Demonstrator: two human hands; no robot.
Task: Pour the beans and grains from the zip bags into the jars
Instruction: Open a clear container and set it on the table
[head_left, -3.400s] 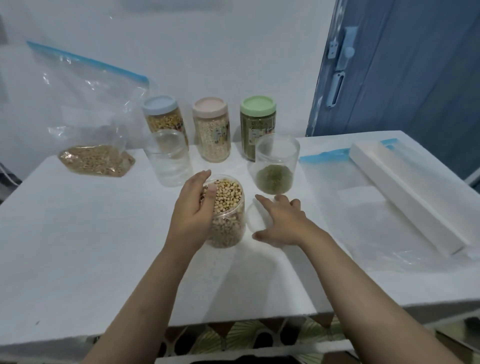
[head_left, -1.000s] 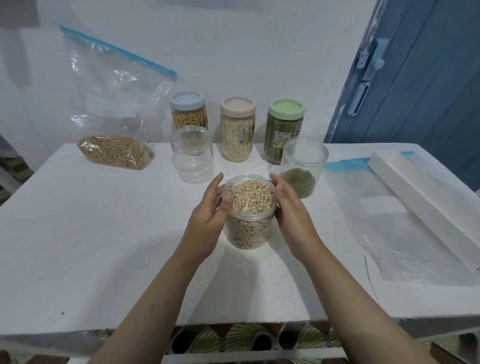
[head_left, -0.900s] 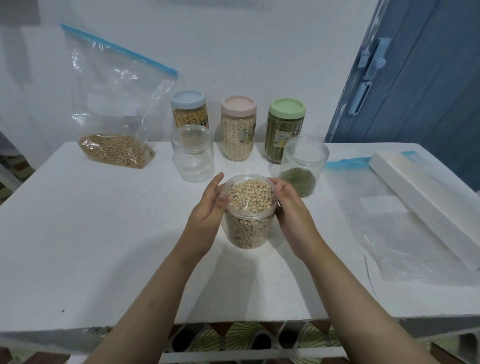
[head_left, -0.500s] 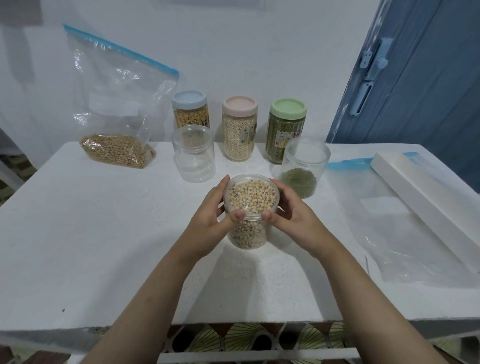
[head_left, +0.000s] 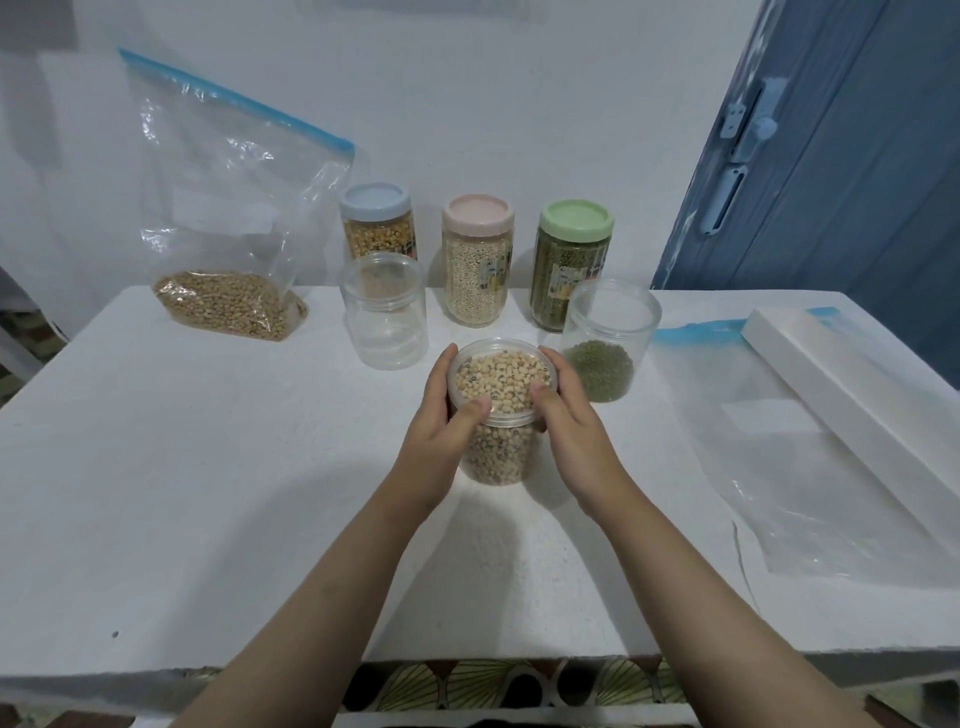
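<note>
Clear jar of pale beans (head_left: 500, 415) stands on the white worktop (head_left: 208, 493), near centre, filled close to the rim, no lid. Left hand (head_left: 439, 421) and right hand (head_left: 569, 421) grip it from either side, fingers curled round its upper wall. Behind it: an empty clear jar (head_left: 384, 312) and a clear jar part-filled with green beans (head_left: 608, 338). Zip bag of brown grains (head_left: 228, 234) leans against the wall, far left.
</note>
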